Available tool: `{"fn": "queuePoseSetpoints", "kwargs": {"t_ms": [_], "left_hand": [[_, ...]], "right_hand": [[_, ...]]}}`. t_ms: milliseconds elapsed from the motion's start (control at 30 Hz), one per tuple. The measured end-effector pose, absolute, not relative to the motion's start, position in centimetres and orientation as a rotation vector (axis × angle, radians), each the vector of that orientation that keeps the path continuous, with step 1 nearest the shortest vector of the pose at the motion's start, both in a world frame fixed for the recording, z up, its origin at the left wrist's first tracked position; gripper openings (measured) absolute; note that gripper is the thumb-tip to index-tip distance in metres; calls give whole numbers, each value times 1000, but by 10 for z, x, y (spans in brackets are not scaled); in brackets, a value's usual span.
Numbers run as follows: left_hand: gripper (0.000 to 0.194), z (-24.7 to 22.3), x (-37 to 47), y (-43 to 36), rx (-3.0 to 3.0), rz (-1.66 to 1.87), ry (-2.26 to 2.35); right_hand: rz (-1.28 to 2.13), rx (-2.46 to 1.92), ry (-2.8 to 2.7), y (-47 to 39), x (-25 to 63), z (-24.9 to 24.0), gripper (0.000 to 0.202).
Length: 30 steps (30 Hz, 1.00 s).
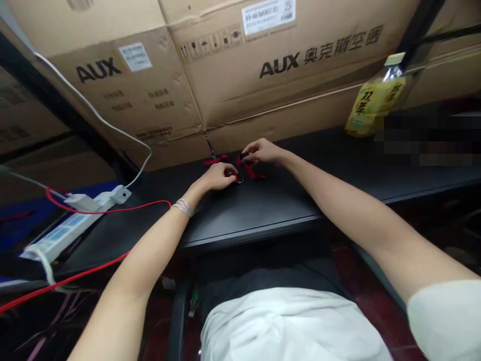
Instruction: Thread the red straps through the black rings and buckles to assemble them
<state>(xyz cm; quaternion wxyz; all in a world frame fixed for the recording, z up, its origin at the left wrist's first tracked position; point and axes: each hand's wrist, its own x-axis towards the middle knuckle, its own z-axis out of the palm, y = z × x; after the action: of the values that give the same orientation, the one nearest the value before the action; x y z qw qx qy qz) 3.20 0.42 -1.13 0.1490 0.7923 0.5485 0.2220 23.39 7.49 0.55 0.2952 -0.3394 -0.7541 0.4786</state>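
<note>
Over the black tabletop (255,210), my left hand (219,176) is closed, thumb and fingers pinched on a small red piece with a shiny metal bit (239,181) at its tip. A little farther back and to the right, my right hand (263,151) pinches a red strap (253,172) with a dark part at its upper end. The strap's lower end hangs down by the tabletop. I cannot tell whether the two red pieces are joined. Just behind my left hand lies another red and black item (215,161), partly hidden.
Large cardboard boxes (233,80) form a wall at the back. A yellow-labelled drink bottle (376,100) stands at the right rear. To the left, a white power strip (71,225) carries a plug, a white cable (93,108) and a red cable (124,208).
</note>
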Motion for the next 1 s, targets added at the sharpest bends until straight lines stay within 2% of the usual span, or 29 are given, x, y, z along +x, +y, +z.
{"fn": "queuePoseSetpoints", "kwargs": {"t_ms": [233,600,800,1000], "left_hand": [[14,-12,33,2,2287,683,1494],[14,-13,31,5,2320,755,1602],[15,-9,28,8,2172,966,1702],[18,-4,33,12,1794,1231,1473]], "right_hand": [[1168,-979,-2025,76,230,3,12],[1295,-972,-1929,70,229,9,10],[1340,-940,-1933,71,229,8,13],[1471,-914,-1974,70,225,2,15]]}}
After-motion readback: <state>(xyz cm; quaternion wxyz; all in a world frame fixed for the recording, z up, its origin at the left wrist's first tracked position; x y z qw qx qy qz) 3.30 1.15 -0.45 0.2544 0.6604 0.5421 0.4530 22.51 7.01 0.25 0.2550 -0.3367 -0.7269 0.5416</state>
